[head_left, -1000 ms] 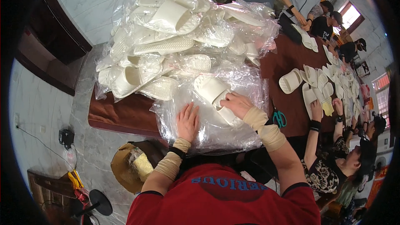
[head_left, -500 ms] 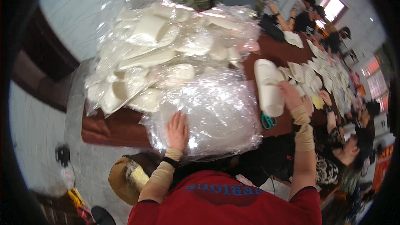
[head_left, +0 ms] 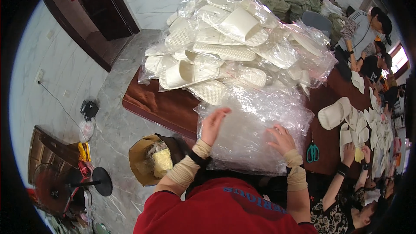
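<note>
1. I see one stack of clear plastic bags (head_left: 249, 143) by the near edge of the table (head_left: 158, 106). I can't count the bags.
2. Behind it, toward the far edge, is one big heap of white slippers in clear bags (head_left: 225, 52), too many to count.
3. There is one pair of green-blue scissors (head_left: 312, 152), right of the stack, near the near edge.
4. More white slippers (head_left: 333, 115) lie past the scissors, along the table to the right.
5. My left hand (head_left: 212, 125) is at the stack's left side, fingers loose and pointing right, pinching nothing I can see.
6. My right hand (head_left: 282, 140) is over the stack's right side, palm down, fingers spread and bent. I can't tell if it touches the plastic.
</note>
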`<control>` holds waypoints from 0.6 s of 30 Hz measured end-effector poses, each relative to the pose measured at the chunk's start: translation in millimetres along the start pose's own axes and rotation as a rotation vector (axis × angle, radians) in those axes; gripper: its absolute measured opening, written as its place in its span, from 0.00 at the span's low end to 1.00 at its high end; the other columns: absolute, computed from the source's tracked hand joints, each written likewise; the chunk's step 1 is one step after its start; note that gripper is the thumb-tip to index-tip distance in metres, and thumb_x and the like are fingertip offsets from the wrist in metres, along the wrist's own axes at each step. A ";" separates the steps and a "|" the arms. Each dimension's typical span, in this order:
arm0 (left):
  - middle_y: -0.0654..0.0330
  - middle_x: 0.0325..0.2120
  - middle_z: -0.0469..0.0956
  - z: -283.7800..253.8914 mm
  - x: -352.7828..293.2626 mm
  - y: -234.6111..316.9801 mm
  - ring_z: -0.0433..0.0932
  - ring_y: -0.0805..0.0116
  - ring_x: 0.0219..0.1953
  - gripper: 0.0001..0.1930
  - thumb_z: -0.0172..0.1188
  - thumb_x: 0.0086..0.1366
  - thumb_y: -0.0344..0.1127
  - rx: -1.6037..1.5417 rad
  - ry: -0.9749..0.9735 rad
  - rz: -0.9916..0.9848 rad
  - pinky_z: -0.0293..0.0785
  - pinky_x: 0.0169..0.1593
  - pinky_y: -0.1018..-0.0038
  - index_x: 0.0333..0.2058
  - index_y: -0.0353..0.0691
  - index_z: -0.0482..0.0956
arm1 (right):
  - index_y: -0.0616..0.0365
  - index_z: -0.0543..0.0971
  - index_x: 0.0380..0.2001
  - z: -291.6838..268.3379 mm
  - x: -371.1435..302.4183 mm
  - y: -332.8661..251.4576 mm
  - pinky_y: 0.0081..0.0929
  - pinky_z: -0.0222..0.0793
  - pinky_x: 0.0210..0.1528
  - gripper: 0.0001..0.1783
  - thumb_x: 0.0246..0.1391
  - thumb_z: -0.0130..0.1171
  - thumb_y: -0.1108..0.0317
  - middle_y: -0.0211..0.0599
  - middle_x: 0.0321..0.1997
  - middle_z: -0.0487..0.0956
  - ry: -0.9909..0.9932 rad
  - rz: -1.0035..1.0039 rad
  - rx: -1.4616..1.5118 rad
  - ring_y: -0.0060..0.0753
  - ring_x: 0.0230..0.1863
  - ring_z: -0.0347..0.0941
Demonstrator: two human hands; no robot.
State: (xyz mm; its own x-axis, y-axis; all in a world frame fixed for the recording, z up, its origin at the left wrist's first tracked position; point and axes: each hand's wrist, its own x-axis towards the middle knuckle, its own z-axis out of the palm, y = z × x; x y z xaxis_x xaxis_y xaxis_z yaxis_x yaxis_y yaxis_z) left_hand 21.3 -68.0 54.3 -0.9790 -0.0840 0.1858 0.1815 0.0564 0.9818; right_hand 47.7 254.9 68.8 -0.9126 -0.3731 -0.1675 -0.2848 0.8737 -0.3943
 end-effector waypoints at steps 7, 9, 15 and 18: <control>0.55 0.47 0.73 -165.0 106.4 -46.3 0.73 0.64 0.47 0.25 0.62 0.64 0.44 -0.356 0.970 -0.207 0.70 0.51 0.65 0.53 0.33 0.71 | 0.40 0.73 0.56 2.3 2.5 5.9 0.40 0.64 0.60 0.33 0.43 0.69 0.63 0.38 0.59 0.66 0.039 -0.063 0.029 0.48 0.59 0.63; 0.54 0.47 0.76 -164.8 114.9 -23.2 0.75 0.64 0.47 0.25 0.62 0.64 0.45 -0.581 0.746 -0.307 0.72 0.49 0.62 0.53 0.34 0.71 | 0.39 0.73 0.56 8.8 -0.7 14.7 0.40 0.65 0.59 0.33 0.43 0.70 0.63 0.37 0.59 0.67 0.068 -0.039 0.034 0.48 0.59 0.64; 0.56 0.47 0.78 -162.2 80.3 24.1 0.79 0.63 0.47 0.16 0.56 0.68 0.35 -0.609 0.364 -0.264 0.79 0.46 0.65 0.50 0.31 0.74 | 0.40 0.74 0.53 10.3 -5.2 10.2 0.40 0.67 0.57 0.32 0.40 0.70 0.64 0.34 0.57 0.68 0.083 -0.024 0.036 0.47 0.57 0.65; 0.56 0.45 0.79 -141.7 41.7 74.8 0.79 0.64 0.46 0.15 0.58 0.66 0.34 -0.561 0.361 -0.240 0.78 0.46 0.68 0.48 0.32 0.76 | 0.40 0.74 0.53 12.5 -1.9 19.9 0.40 0.67 0.56 0.32 0.41 0.70 0.65 0.34 0.57 0.68 0.093 -0.001 0.050 0.47 0.58 0.65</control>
State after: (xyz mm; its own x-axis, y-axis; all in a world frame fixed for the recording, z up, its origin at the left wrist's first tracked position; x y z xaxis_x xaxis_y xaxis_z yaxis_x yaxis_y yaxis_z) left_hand 7.2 -208.2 141.1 -0.9236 -0.3601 -0.1316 0.0805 -0.5177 0.8518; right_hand 47.4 269.1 49.9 -0.9361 -0.3416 -0.0835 -0.2730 0.8556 -0.4397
